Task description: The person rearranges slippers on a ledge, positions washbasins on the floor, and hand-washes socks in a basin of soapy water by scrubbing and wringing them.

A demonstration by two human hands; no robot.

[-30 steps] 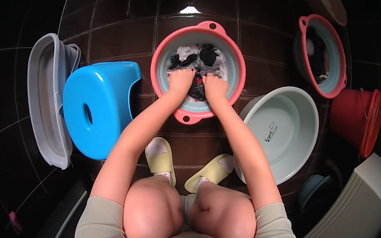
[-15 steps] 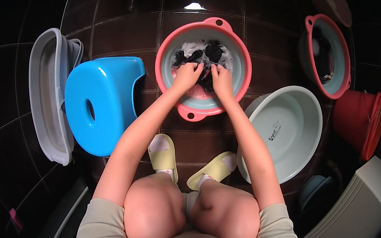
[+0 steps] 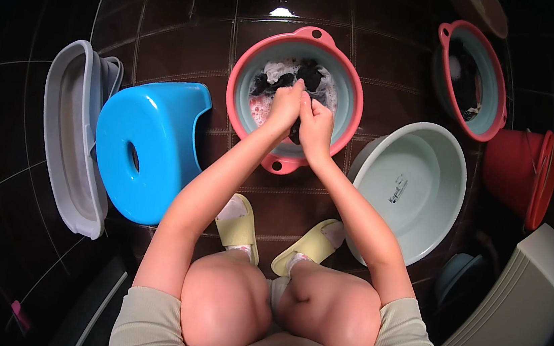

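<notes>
Over the pink-rimmed grey-blue basin [image 3: 355,107], my left hand [image 3: 286,108] and my right hand [image 3: 316,124] are closed and brought together. Between them a wet black cloth [image 3: 295,132] is gripped, its lower part hanging beneath my fingers; its exact kind is hidden. Soapy, slightly pinkish water [image 3: 259,110] fills the bottom of the basin. More black cloth [image 3: 309,75] and a white cloth [image 3: 278,72] lie in the suds just beyond my hands.
A blue stool [image 3: 147,152] stands at left beside a grey collapsible tub [image 3: 57,143]. To the right are a pale green basin [image 3: 424,188], a red bucket [image 3: 513,171] and a second pink-rimmed basin [image 3: 447,62] with dark cloth inside. Yellow slippers [image 3: 238,230] are on my feet on dark tiles.
My hands have come together from slightly apart, lifting the black cloth up between them. The pink patch near the basin's front is now covered by my hands and the cloth.
</notes>
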